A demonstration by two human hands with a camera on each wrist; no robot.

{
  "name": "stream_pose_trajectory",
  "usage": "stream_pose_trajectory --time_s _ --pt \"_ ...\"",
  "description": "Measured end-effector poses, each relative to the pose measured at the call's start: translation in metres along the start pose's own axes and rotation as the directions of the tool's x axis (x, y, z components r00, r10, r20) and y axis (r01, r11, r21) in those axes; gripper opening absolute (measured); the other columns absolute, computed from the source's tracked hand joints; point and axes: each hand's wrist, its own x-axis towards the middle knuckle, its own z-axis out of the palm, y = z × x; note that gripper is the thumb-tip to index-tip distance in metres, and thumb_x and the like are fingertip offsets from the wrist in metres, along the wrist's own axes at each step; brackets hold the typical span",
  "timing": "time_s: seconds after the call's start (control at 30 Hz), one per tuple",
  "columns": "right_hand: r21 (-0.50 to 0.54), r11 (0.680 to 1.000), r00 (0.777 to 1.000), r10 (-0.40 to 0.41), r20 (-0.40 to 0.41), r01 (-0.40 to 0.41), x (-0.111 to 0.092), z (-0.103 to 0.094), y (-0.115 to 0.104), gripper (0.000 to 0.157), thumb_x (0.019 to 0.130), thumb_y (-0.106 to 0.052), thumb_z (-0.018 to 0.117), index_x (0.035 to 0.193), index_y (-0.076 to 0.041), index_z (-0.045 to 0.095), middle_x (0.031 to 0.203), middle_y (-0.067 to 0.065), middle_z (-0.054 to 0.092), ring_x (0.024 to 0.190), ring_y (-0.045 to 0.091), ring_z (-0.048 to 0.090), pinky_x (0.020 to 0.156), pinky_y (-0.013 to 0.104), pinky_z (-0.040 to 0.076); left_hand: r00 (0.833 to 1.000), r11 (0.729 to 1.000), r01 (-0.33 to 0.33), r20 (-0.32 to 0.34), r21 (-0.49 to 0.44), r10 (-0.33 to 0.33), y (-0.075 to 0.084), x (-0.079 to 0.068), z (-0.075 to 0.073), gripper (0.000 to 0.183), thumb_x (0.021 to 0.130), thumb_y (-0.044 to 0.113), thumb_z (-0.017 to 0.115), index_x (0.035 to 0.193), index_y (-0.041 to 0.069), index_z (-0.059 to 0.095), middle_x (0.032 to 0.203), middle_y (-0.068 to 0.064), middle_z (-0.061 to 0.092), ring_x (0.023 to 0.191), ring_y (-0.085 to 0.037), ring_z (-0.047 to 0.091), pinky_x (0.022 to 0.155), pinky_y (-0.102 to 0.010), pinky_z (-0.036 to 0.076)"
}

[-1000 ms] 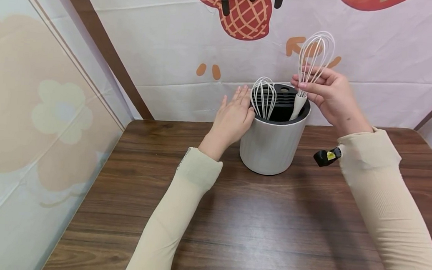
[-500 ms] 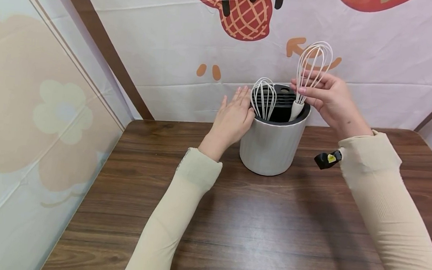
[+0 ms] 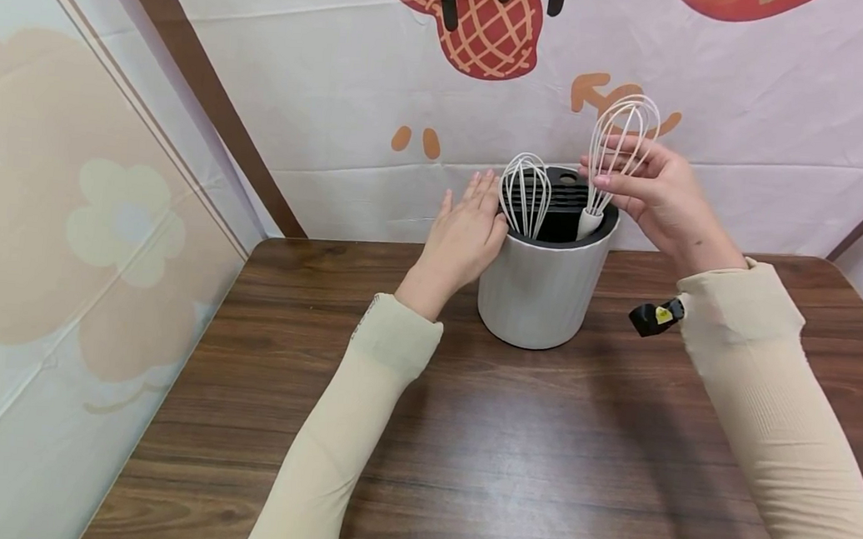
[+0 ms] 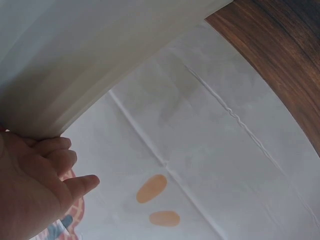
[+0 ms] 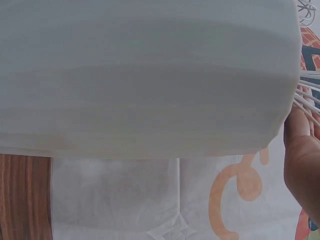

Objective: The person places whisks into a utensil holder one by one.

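Observation:
A white ribbed utensil holder (image 3: 538, 298) with a black slotted insert stands upright on the table. My left hand (image 3: 459, 238) rests against its left side near the rim, fingers extended; in the left wrist view the fingers (image 4: 57, 150) touch the holder's wall (image 4: 75, 65). My right hand (image 3: 658, 198) pinches a white whisk (image 3: 624, 137) by its wires at the holder's right side. That whisk's handle (image 3: 589, 224) reaches down into the holder, its lower part hidden. A second white whisk (image 3: 525, 194) stands in the left part of the holder, wires up.
The brown wooden table (image 3: 463, 455) extends toward me. Right behind its far edge hangs a white printed cloth (image 3: 323, 95). A patterned panel (image 3: 66, 236) borders the left side. A black strap piece (image 3: 655, 318) hangs at my right cuff.
The right hand's whisk has sunk lower into the holder, with less of its handle showing. My fingers now sit higher along its wires. The left hand has stayed in place.

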Motion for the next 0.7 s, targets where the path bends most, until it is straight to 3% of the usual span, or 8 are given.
stream_pose_trajectory --time_s 0.23,0.7 --pt "0.025 1.0 1.0 0.01 -0.007 -0.01 0.0 0.0003 -0.0001 0.05 0.079 0.022 0.059 0.121 0.003 0.042 0.105 0.02 0.061 0.094 0.027 0.067 0.078 0.029 0.054 1.0 1.0 0.004 0.006 -0.005 -0.004 0.0 -0.0001 -0.0009 0.055 0.102 0.029 0.024 0.151 0.007 0.018 0.157 -0.004 0.014 0.143 -0.013 0.004 0.115 -0.043 0.002" --pt "0.0 1.0 1.0 -0.014 0.027 0.014 -0.0019 0.0007 -0.0006 0.039 0.08 0.019 0.06 0.114 0.002 0.051 0.099 0.016 0.065 0.092 0.023 0.065 0.077 0.027 0.054 1.0 1.0 0.005 0.004 -0.008 -0.005 0.0004 -0.0015 -0.0007 0.055 0.101 0.029 0.025 0.151 0.008 0.018 0.157 -0.003 0.014 0.143 -0.012 0.004 0.115 -0.043 0.002"
